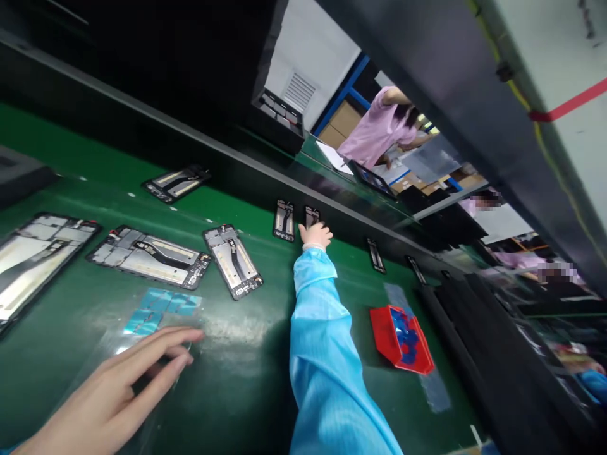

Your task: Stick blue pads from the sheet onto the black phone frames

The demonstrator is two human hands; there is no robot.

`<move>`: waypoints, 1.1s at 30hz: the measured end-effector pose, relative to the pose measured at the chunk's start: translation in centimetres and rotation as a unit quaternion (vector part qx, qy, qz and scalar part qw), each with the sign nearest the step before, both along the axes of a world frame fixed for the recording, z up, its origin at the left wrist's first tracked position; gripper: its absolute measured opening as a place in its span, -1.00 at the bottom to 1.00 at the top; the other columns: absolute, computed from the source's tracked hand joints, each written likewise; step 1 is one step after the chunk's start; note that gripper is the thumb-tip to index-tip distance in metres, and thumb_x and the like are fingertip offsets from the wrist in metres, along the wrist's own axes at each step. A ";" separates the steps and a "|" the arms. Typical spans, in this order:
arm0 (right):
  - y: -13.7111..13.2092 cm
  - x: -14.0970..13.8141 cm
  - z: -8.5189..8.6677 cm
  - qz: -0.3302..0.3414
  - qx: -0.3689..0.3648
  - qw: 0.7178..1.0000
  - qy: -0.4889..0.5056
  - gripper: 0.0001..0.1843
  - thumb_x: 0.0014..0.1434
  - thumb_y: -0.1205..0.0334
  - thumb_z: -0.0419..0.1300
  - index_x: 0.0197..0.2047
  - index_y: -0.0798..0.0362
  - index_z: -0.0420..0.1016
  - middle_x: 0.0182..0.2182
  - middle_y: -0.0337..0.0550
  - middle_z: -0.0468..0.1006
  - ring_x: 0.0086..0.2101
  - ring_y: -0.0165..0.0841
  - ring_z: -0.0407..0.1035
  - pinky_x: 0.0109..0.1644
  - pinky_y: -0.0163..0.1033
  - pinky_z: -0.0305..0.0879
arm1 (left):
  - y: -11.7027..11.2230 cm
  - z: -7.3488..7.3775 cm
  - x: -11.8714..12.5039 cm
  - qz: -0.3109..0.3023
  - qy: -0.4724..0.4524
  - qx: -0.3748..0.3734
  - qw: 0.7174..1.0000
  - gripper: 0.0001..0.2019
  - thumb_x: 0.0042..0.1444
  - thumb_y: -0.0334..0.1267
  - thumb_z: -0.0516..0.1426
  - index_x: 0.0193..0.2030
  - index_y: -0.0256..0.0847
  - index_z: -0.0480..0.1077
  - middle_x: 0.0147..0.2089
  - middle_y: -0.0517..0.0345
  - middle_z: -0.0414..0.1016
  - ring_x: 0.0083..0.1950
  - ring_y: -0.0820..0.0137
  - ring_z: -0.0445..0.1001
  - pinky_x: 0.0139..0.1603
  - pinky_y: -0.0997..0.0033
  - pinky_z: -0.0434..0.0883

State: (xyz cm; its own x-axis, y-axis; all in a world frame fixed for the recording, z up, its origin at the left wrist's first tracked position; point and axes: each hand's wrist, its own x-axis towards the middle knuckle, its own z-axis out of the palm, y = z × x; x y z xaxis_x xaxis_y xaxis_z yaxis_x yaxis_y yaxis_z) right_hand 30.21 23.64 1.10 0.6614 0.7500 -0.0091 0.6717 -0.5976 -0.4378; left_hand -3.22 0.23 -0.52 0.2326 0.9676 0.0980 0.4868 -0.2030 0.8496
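Observation:
My left hand hovers low over the green bench at the left, thumb and fingers apart, with nothing visible between them. Just beyond its fingertips lies a clear sheet with blue film stickers. Stretched far forward in a light blue sleeve, my right hand is spread over the near end of a small-looking phone screen assembly; whether it touches is hard to see. A similar phone assembly lies just left of that hand. Closer in are another phone assembly and one turned sideways.
A red bin of blue pieces stands at the right. More phone assemblies lie at the far left, near the back and to the right. A dark shelf ledge runs along the back. Co-workers in pink are beyond.

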 end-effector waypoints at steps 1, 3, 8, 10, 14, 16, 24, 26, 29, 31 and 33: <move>0.0 0.8 0.4 -0.008 -0.012 1.000 -0.006 -0.60 0.22 0.11 0.13 0.08 0.10 0.31 0.04 -0.04 0.38 -0.03 -0.25 0.35 0.03 0.00 0.35 | 0.0 -0.1 -0.1 -0.023 0.008 -0.006 1.000 -0.78 0.11 -0.04 0.12 -0.12 0.13 0.51 -0.05 0.32 0.59 -0.06 0.32 0.57 -0.05 0.56 0.47; -0.2 2.2 1.6 -0.012 -0.032 0.999 -0.007 -0.62 0.23 0.11 0.13 0.06 0.10 0.33 0.03 -0.05 0.39 -0.04 -0.26 0.36 0.02 0.00 0.35 | 0.1 0.0 -0.2 -0.066 0.017 -0.014 0.998 -0.77 0.13 -0.06 0.10 -0.10 0.13 0.49 -0.04 0.31 0.58 -0.05 0.33 0.56 -0.04 0.57 0.45; -5.4 2.6 5.2 0.032 -0.021 0.999 0.001 -0.34 0.14 -0.09 0.13 0.19 0.14 0.21 0.04 0.09 0.39 0.02 -0.19 0.34 0.09 -0.08 0.28 | 0.7 1.6 0.0 -0.084 -0.011 -0.018 0.996 -0.78 0.17 -0.06 0.06 -0.17 0.06 0.51 -0.17 0.26 0.61 -0.22 0.35 0.59 -0.22 0.59 0.49; -10.6 1.0 5.2 0.077 -0.022 0.997 0.004 -0.19 0.04 -0.13 0.18 0.25 0.14 0.12 0.03 0.11 0.40 0.03 -0.13 0.34 0.10 -0.08 0.26 | 1.1 2.6 -0.2 -0.072 -0.024 -0.020 0.997 -0.76 0.18 -0.05 0.04 -0.23 0.01 0.52 -0.28 0.24 0.61 -0.31 0.37 0.58 -0.29 0.57 0.48; -23.3 -3.7 2.0 0.177 -0.021 0.983 -0.046 -0.08 -0.04 -0.20 0.17 0.27 0.14 0.07 -0.01 0.10 0.40 0.00 -0.03 0.33 0.06 0.03 0.25 | 2.6 4.2 -2.2 0.014 -0.056 -0.043 0.997 -0.69 0.18 0.00 0.02 -0.20 -0.12 0.49 -0.39 0.18 0.58 -0.37 0.36 0.55 -0.32 0.49 0.48; -28.5 -5.9 0.2 0.171 -0.037 0.982 -0.065 -0.09 -0.02 -0.23 0.13 0.27 0.14 0.07 -0.05 0.11 0.40 -0.04 -0.03 0.36 -0.03 0.00 0.31 | 3.6 4.2 -3.8 0.064 -0.050 -0.062 0.995 -0.66 0.18 0.00 0.01 -0.14 -0.16 0.47 -0.30 0.14 0.58 -0.29 0.33 0.55 -0.22 0.43 0.48; -32.3 -10.3 -0.1 0.266 0.044 0.957 -0.102 -0.20 0.08 -0.21 0.13 0.23 0.15 0.16 0.04 0.20 0.33 0.04 -0.01 0.24 0.01 0.03 0.27 | 6.0 0.7 -6.2 -0.190 0.239 0.082 0.949 -0.36 0.05 0.08 0.15 0.22 -0.21 0.28 0.29 -0.01 0.27 0.20 0.09 0.25 0.19 0.14 0.21; -30.6 -11.5 1.2 0.336 0.101 0.934 -0.064 -0.40 0.18 -0.06 0.10 0.18 0.10 0.21 0.01 0.11 0.39 0.01 -0.13 0.28 0.04 -0.04 0.27 | 6.2 -0.1 -5.7 -0.194 0.269 0.102 0.938 -0.36 0.06 0.07 0.15 0.24 -0.21 0.26 0.29 -0.01 0.28 0.17 0.09 0.25 0.15 0.15 0.22; -27.0 -14.5 2.3 0.445 0.144 0.883 -0.026 -0.67 0.25 0.14 0.05 0.04 0.07 0.35 -0.17 -0.06 0.51 -0.13 -0.28 0.36 -0.01 -0.16 0.30 | 6.5 -0.5 -5.2 -0.172 0.266 0.117 0.941 -0.51 0.13 -0.02 0.13 0.14 -0.24 0.38 0.17 -0.02 0.41 0.09 0.16 0.31 0.11 0.23 0.24; -24.6 -16.8 2.3 0.486 0.149 0.860 -0.046 -0.76 0.26 0.19 0.04 -0.07 0.08 0.42 -0.25 -0.10 0.52 -0.19 -0.31 0.36 -0.05 -0.20 0.30 | 6.6 -0.5 -5.0 -0.153 0.255 0.115 0.948 -0.60 0.12 -0.10 0.14 0.04 -0.28 0.44 0.07 -0.03 0.49 0.04 0.19 0.36 0.08 0.26 0.27; -22.5 -18.9 1.9 0.507 0.140 0.845 -0.097 -0.76 0.27 0.18 0.04 -0.13 0.08 0.46 -0.27 -0.09 0.52 -0.21 -0.30 0.33 -0.09 -0.21 0.30 | 6.7 -0.5 -4.9 -0.137 0.244 0.107 0.954 -0.64 0.10 -0.12 0.16 -0.02 -0.28 0.47 0.00 -0.01 0.52 -0.01 0.20 0.40 0.03 0.27 0.30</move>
